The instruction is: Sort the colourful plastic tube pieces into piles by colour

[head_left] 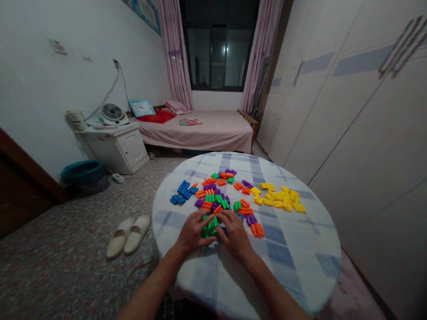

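On a round table with a blue-checked cloth lie many small plastic pegs. A mixed pile of orange, green and purple ones fills the middle. Blue pegs are grouped at the left, yellow pegs at the right. My left hand and my right hand rest side by side at the near edge of the pile, fingers curled around a clump of green pegs between them.
White slippers lie on the floor left of the table. Beyond stand a white bedside cabinet with a fan, a teal basin, a pink bed and, on the right, a white wardrobe.
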Demonstrator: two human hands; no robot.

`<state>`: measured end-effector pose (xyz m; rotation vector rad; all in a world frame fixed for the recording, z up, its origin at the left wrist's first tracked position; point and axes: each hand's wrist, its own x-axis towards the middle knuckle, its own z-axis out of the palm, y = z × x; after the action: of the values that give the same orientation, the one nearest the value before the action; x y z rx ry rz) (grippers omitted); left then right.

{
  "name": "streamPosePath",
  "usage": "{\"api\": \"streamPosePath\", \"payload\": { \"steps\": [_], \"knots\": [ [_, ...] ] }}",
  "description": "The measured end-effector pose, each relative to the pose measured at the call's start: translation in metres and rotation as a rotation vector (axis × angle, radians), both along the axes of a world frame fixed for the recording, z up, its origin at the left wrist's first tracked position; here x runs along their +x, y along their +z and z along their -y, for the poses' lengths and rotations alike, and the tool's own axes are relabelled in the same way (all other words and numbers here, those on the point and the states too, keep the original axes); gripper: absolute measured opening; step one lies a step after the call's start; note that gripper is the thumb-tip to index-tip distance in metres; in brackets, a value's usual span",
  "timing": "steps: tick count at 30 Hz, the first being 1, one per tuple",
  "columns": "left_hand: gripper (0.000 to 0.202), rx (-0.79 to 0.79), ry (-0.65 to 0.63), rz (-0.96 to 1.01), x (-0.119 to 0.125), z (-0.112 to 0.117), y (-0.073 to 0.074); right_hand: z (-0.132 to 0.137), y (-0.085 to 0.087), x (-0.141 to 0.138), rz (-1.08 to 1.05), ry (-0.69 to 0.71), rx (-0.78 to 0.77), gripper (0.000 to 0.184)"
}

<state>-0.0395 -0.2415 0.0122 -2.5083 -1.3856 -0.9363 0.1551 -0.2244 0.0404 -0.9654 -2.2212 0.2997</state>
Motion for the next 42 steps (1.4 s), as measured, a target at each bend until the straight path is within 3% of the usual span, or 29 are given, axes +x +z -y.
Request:
{"api": "streamPosePath", "payload": {
  "steps": [6, 10, 13, 18, 28, 37, 42],
  "knots": [
    [0.039, -0.102, -0.05, -0.012, 0.007, 0.0, 0.005, -0.013, -0.022, 0.056, 0.175, -0.289, 0.095, 0.034],
    [0.03, -0.085, 0.043, 0.022, 0.007, 0.0, 0.003, -0.025, -0.034, 0.086, 0.131, -0.563, 0.035, 0.032],
    [0.03, -0.058, 0.141, 0.042, 0.004, -0.001, 0.001, -0.034, -0.043, 0.097, 0.01, -0.665, -0.03, 0.033],
    [0.031, -0.009, 0.235, 0.084, -0.001, -0.002, -0.001, -0.038, -0.051, 0.103, -0.142, -0.633, -0.073, 0.035],
    [0.037, -0.115, 0.1, 0.002, 0.008, 0.0, 0.008, -0.037, -0.051, 0.106, -0.188, -0.596, -0.131, 0.036],
    [0.013, -0.047, 0.281, 0.075, 0.005, 0.0, 0.004, -0.036, -0.046, 0.105, -0.167, -0.581, -0.158, 0.035],
    [0.02, -0.038, 0.377, 0.108, 0.01, -0.025, 0.025, -0.035, -0.046, 0.105, -0.17, -0.565, -0.165, 0.034]
  ]
}}
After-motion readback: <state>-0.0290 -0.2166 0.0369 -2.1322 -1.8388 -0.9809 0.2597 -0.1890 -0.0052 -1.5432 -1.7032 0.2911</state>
